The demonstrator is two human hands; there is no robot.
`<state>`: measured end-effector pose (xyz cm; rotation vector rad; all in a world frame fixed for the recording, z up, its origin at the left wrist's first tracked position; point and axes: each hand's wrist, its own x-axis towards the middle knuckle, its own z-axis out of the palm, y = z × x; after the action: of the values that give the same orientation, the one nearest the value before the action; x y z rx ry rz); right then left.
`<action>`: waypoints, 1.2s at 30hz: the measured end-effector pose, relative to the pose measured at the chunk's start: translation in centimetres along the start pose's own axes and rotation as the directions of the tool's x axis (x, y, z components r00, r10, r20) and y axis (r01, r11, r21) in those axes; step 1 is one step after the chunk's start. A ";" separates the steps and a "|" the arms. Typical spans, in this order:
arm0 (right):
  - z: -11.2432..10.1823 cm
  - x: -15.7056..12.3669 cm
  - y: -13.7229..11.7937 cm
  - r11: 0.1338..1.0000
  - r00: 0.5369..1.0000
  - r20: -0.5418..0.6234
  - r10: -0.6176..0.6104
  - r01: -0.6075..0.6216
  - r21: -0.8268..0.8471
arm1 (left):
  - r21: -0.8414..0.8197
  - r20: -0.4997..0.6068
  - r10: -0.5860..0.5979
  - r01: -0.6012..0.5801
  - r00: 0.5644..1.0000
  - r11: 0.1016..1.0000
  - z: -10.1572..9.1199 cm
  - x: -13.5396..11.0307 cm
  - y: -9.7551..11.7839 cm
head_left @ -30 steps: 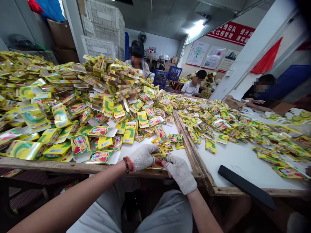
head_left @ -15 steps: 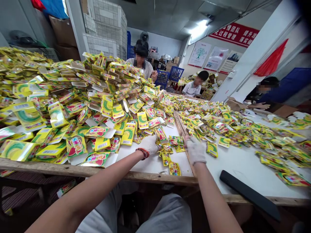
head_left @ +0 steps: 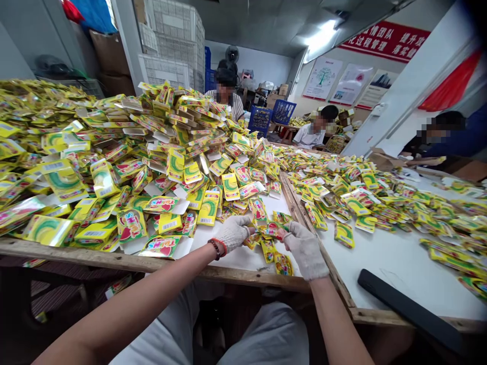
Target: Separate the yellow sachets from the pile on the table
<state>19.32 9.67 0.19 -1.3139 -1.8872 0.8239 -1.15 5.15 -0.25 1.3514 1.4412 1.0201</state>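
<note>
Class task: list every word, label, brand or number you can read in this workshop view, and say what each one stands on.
"提升" and "过程管理": white characters on the red banner, which is cut off at the edge.
Lettering on the packets: too blurred to read.
Barcode digits on the yellow packet: too small to read.
Text on the wall posters: too small to read.

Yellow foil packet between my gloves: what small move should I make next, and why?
Probably lay the yellow-and-red foil packet flat on the white tabletop. Your left hand and right hand, in white knit gloves, seem to hold its two ends, and the tabletop shows uncovered just below your left hand.
</note>
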 end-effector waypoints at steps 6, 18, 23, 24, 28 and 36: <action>0.5 -3.1 -1.4 0.994 0.986 0.146 -0.080 0.090 -0.063 | -0.148 0.229 0.014 0.020 0.973 0.989 0.4 -1.8 1.9; 3.3 -4.5 -1.6 0.967 0.980 -0.109 -0.166 0.140 -0.212 | -0.416 0.297 -0.059 0.184 0.953 0.890 -0.4 -2.5 0.5; 4.0 -5.1 -1.0 0.984 0.969 -0.217 -0.117 0.085 -0.154 | -0.649 0.069 -0.067 0.096 0.995 0.755 1.3 -2.9 -1.1; 4.2 -5.2 -1.1 0.985 0.969 -0.211 -0.127 0.098 -0.140 | -0.650 0.061 -0.060 0.085 0.996 0.755 1.6 -3.1 -1.3; 4.4 -5.3 -1.6 0.950 0.951 -0.113 -0.288 0.269 -0.162 | -0.610 0.202 -0.080 0.189 0.976 0.769 1.7 -3.9 -0.8; 5.3 -5.2 -1.0 0.912 0.925 -0.104 -0.366 0.334 -0.240 | -0.520 0.439 -0.152 0.389 0.885 0.760 -0.6 -3.8 -0.1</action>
<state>15.79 3.83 -2.90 -1.0763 -2.0546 0.3328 -1.67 1.38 0.06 0.7741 0.8784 0.8570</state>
